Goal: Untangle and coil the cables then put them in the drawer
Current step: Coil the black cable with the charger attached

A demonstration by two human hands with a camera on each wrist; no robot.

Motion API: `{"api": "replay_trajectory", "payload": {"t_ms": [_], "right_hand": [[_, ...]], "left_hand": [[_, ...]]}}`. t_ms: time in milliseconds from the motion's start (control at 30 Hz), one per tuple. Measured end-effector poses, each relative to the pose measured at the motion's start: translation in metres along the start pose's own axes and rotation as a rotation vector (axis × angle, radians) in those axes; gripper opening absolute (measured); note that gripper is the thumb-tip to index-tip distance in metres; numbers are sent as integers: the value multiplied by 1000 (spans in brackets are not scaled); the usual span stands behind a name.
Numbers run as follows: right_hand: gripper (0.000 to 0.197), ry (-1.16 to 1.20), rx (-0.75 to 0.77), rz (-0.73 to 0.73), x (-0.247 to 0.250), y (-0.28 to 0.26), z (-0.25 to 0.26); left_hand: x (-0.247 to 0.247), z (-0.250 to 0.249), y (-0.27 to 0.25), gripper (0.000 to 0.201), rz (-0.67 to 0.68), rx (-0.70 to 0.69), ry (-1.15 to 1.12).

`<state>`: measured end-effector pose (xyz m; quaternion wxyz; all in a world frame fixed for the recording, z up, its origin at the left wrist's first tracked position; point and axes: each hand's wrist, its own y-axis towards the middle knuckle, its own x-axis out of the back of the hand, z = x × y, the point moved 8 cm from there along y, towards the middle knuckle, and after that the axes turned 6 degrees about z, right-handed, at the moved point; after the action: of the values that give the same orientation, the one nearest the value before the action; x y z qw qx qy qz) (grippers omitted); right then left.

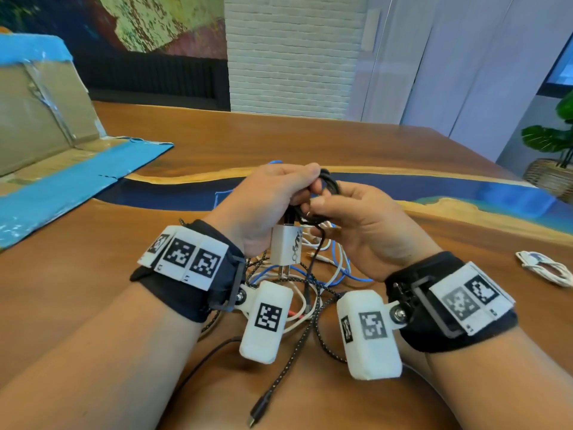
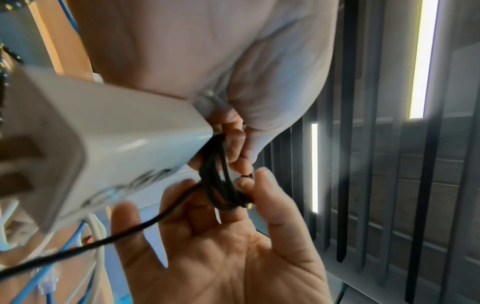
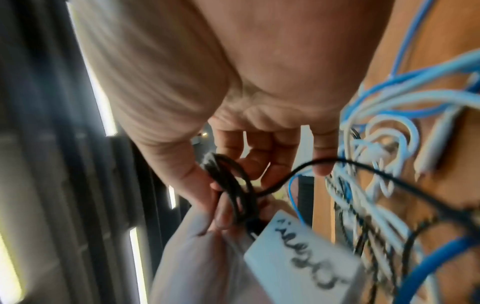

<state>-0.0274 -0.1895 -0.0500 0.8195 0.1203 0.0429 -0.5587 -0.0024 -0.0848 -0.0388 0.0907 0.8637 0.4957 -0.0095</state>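
Both hands are raised above the table, working a thin black cable (image 1: 329, 181) wound into small loops. My left hand (image 1: 273, 197) grips the loops (image 2: 221, 185) just above a white charger block (image 1: 286, 248) that hangs from the cable, handwriting on its side (image 3: 309, 259). My right hand (image 1: 350, 218) pinches the same coil (image 3: 231, 185) between thumb and fingers, and the cable's loose tail (image 3: 363, 170) runs off over its little finger. Under the hands lies a tangle of blue, white and braided cables (image 1: 310, 274).
A coiled white cable (image 1: 545, 268) lies on the wooden table (image 1: 310, 138) at the right. An opened blue-edged cardboard box (image 1: 46, 128) occupies the far left. A black braided cable's plug (image 1: 259, 411) lies near the front edge. A potted plant (image 1: 555, 156) stands beyond the right corner.
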Motion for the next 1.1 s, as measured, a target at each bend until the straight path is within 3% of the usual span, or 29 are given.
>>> {"api": "replay_trajectory", "payload": {"t_ms": [200, 367, 500, 667, 867, 1000, 1100], "right_hand": [[22, -169, 134, -258, 19, -5, 17], [18, -304, 179, -468, 38, -8, 19], [7, -505, 215, -508, 43, -10, 28], [12, -641, 236, -517, 41, -10, 31], [16, -507, 171, -468, 37, -7, 23], [22, 74, 22, -307, 29, -2, 11], [20, 177, -30, -202, 22, -4, 11]], "left_hand": [[11, -3, 0, 36, -69, -13, 126], [12, -8, -1, 35, -93, -57, 251], [13, -8, -1, 34, -104, -70, 283], [14, -11, -1, 35, -153, -104, 359], [17, -14, -2, 36, -195, -143, 422], [17, -14, 0, 37, -179, -164, 435], [14, -12, 1, 38, -150, -147, 439]]}}
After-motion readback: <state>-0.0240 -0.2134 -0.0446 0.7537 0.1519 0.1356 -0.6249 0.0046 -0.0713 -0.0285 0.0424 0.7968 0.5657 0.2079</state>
